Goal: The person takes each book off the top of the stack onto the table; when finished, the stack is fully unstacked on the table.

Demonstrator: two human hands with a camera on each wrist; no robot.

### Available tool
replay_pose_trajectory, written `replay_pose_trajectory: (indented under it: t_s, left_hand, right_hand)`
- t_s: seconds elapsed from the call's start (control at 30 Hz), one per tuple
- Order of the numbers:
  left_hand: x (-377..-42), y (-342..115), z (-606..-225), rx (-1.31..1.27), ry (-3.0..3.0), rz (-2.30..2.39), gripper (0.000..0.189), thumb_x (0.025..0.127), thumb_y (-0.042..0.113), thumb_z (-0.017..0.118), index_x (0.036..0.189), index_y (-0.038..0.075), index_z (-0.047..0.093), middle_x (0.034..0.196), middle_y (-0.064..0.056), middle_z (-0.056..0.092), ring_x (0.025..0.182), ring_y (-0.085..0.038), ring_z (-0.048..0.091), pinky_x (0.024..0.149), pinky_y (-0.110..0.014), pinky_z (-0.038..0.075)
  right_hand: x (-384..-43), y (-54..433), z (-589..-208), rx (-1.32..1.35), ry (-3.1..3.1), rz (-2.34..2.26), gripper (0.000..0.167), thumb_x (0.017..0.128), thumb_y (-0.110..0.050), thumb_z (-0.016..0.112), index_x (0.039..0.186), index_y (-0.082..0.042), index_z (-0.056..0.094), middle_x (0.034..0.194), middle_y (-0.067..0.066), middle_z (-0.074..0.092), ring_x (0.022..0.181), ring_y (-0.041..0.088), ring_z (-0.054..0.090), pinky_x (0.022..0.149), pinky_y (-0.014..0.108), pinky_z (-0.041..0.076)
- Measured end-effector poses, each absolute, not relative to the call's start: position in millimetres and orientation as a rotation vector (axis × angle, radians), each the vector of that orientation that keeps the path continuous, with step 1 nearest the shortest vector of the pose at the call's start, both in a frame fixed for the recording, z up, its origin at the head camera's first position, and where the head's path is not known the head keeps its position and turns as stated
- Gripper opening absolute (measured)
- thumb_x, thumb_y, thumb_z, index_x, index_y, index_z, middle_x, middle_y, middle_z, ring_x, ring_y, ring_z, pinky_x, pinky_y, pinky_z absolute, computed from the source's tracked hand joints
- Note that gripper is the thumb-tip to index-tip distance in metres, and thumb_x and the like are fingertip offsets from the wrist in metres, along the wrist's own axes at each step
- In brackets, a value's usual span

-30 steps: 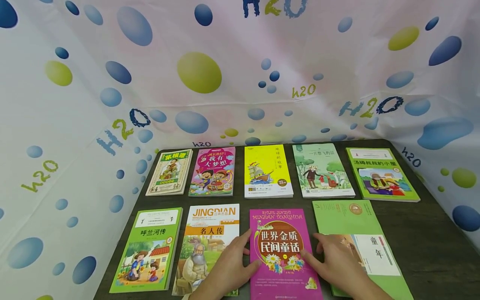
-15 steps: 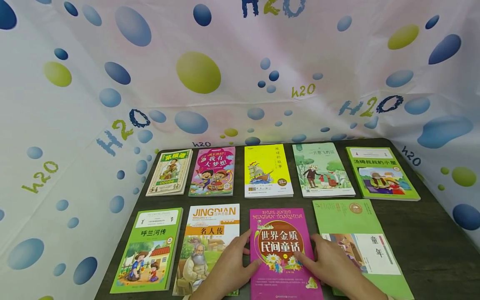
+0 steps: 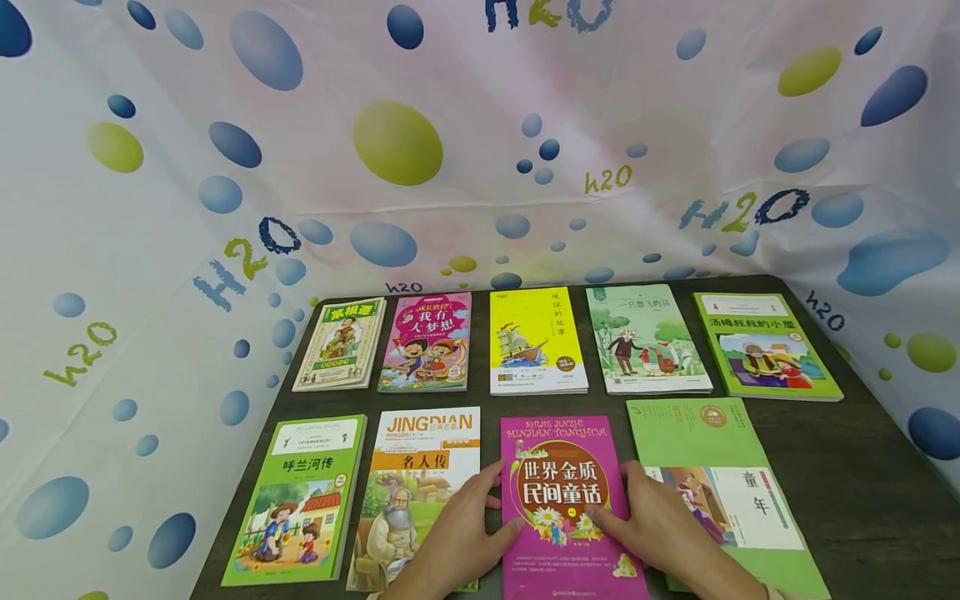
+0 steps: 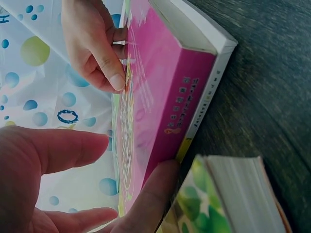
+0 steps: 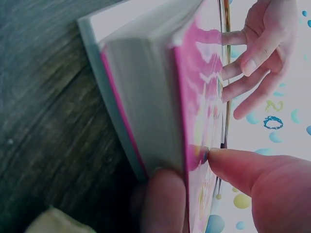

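A magenta book [image 3: 570, 567] lies at the table's front, on top of another book with a white and yellow spine [image 4: 200, 116]. My left hand [image 3: 461, 529] is at its left side, a fingertip touching the spine. In the left wrist view the left thumb stands apart from the cover. On the other side my right hand [image 3: 663, 525] pinches the magenta book, thumb on the cover and a finger [image 5: 164, 199] against the page edges. Part of my left hand covers the edge of an orange-and-white book [image 3: 393, 500]; my right hand partly covers a green book [image 3: 701, 433].
A green illustrated book [image 3: 300, 500] lies at front left. Behind are a cream book [image 3: 337, 346], a pink book [image 3: 423, 342], a yellow book [image 3: 525, 317], a pale green book [image 3: 645, 337] and another green book [image 3: 765, 346]. A bubble-patterned sheet [image 3: 480, 108] borders the dark table [image 3: 862, 492].
My right thumb has slid a little left, further onto the magenta cover, and the right hand has closed in on the book's side. The left hand and books look unmoved.
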State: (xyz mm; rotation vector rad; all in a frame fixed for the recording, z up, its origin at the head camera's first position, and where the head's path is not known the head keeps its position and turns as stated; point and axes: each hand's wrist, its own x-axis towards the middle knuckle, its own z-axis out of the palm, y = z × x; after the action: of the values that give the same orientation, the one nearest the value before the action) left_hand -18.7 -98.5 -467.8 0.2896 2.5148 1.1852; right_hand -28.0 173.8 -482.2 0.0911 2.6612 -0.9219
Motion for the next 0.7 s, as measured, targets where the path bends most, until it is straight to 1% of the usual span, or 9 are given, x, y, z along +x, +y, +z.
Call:
replay_pose_trajectory:
  t_s: [0.27,0.4,0.6,0.7]
  left_hand:
    - [-17.7,-99.2,-468.4,0.322,2.562,1.172,0.075,0.092,0.03,0.081,0.154,0.005,0.048,0.138,-0.008,0.066,0.108,-0.015,0.07,0.093,-0.034,0.06]
    - [-17.9,-99.3,-468.6,0.325,2.576,1.155,0.072,0.091,0.03,0.081,0.152,0.006,0.05,0.135,-0.007,0.067,0.108,-0.015,0.07,0.092,-0.034,0.061]
    - [-18.3,-99.2,-467.6,0.327,2.583,1.124,0.07,0.091,0.03,0.081,0.15,0.006,0.052,0.135,-0.01,0.068,0.106,-0.015,0.072,0.091,-0.035,0.061]
    - [-18.9,-99.7,-467.1,0.331,2.586,1.122,0.069,0.091,0.029,0.081,0.15,0.007,0.053,0.134,-0.009,0.069,0.105,-0.015,0.072,0.09,-0.034,0.061]
  right_hand:
    - [-29.0,174.2,-481.1,0.091,2.649,-0.926,0.082,0.083,-0.051,0.087,0.13,0.007,0.052,0.082,0.003,0.064,0.066,0.012,0.061,0.059,0.029,0.052]
    - [-29.0,174.3,-480.1,0.093,2.64,-0.92,0.083,0.083,-0.053,0.087,0.129,0.007,0.052,0.082,0.003,0.064,0.066,0.012,0.061,0.059,0.029,0.052]
    - [-28.6,175.2,-480.6,0.072,2.632,-0.939,0.082,0.083,-0.051,0.087,0.13,0.006,0.052,0.081,0.003,0.063,0.065,0.013,0.061,0.058,0.029,0.051]
    - [-28.2,176.1,-480.9,0.054,2.623,-0.951,0.082,0.083,-0.051,0.087,0.131,0.005,0.052,0.083,0.002,0.063,0.066,0.013,0.06,0.059,0.03,0.051]
